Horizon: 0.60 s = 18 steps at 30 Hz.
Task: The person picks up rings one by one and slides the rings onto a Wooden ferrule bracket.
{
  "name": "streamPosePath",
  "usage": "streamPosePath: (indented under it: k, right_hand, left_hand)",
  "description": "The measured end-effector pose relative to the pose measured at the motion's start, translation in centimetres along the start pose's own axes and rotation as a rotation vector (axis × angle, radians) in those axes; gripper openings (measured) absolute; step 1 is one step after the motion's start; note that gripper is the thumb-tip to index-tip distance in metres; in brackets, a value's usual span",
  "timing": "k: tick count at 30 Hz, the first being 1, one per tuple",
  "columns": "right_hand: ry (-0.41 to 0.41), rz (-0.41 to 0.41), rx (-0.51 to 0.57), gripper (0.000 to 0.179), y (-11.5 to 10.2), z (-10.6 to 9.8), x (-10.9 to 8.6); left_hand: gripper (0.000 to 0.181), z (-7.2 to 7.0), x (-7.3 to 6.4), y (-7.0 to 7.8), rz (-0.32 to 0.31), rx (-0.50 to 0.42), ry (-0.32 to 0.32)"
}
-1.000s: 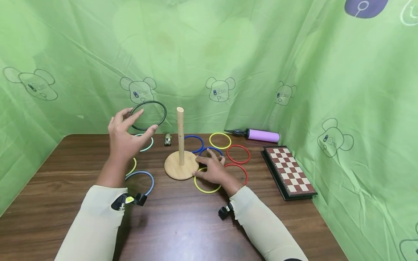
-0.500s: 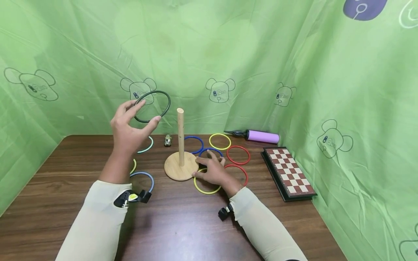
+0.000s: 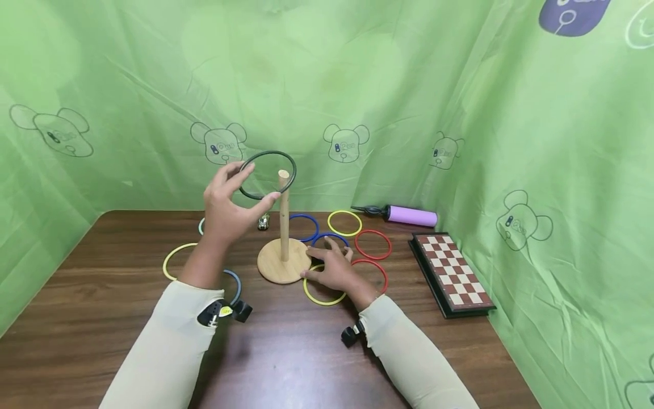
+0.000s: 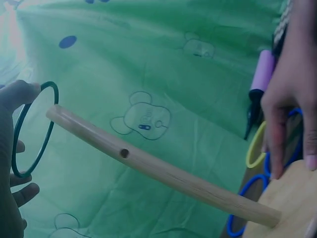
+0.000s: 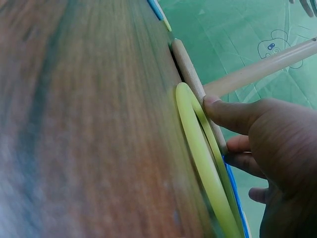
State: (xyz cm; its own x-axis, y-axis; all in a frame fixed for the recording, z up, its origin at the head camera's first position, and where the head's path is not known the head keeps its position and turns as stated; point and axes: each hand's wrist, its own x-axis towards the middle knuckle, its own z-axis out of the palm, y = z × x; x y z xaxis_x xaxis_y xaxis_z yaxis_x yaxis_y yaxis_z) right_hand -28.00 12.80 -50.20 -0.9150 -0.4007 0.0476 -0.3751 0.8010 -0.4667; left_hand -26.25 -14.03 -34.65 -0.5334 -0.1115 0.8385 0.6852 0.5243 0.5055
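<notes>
My left hand (image 3: 230,213) pinches a dark green ring (image 3: 268,152) between thumb and fingers, high above the table. In the head view the ring overlaps the top of the wooden peg (image 3: 284,227); in the left wrist view the peg's tip (image 4: 55,113) lies right at the ring's rim. The peg rises from a round wooden base (image 3: 276,270). Low on the table, my right hand (image 3: 334,267) grips the right edge of this base, thumb and fingertips on its rim in the right wrist view. A yellow ring (image 5: 195,144) lies beneath that hand.
Blue rings (image 3: 305,216), red rings (image 3: 373,230) and another yellow ring (image 3: 344,235) lie right of the stand. A pale yellow ring (image 3: 165,264) and light blue ring (image 3: 238,287) lie left. Behind are a toy car (image 3: 263,222) and purple pump (image 3: 411,216); a chessboard (image 3: 452,270) sits right.
My left hand has carried the dark green ring rightward, first rising and then dipping slightly, from beside the peg to its top. The right hand has stayed at the base.
</notes>
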Motion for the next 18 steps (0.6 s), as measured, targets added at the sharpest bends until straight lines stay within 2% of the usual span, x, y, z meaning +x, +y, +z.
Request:
streamPosePath:
  k: [7, 12, 18]
  right_hand:
    - [-0.014, 0.005, 0.015, 0.068, -0.1, -0.1, -0.1]
    - [-0.007, 0.002, 0.013, 0.068, -0.2, -0.2, -0.1]
    - [-0.005, -0.004, -0.003, 0.068, -0.2, -0.2, -0.1]
  left_hand:
    - [0.076, 0.5, -1.5, -1.0, 0.000, 0.005, -0.045]
    - [0.078, 0.6, -2.8, -1.9, 0.002, 0.041, -0.100]
    - [0.080, 0.6, -4.6, -2.7, -0.080, 0.063, -0.202]
